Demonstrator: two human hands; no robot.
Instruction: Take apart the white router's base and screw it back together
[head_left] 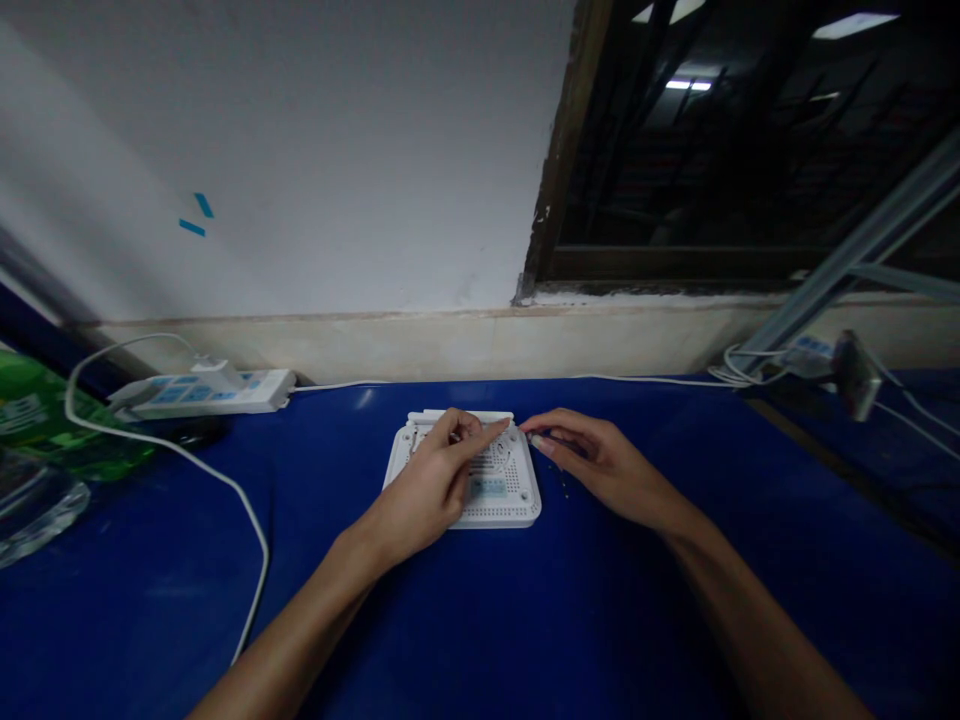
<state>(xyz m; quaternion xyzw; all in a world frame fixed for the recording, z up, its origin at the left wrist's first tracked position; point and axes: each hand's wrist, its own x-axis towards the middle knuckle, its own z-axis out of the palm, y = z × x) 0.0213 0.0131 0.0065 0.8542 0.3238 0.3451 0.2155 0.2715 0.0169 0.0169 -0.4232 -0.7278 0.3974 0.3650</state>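
Observation:
A white plastic box with vent slots and a pale label (490, 488), its underside apparently facing up, lies flat on the blue table. Over its left half rests my left hand (431, 485), the index finger stretched toward the far right corner and the other fingers curled. Just beyond that corner, my right hand (589, 458) is closed in a pinch. Something small and dark shows at its fingertips, too small to name. Below the right hand, tiny dark pieces (565, 486) lie on the table.
A white power strip (217, 392) with a plugged-in charger (217, 373) sits at the back left, its white cable (247, 500) looping forward. Green-labelled bottles (67, 420) stand far left. At right are a metal frame (840, 260), a phone-like device (855, 375) and cables.

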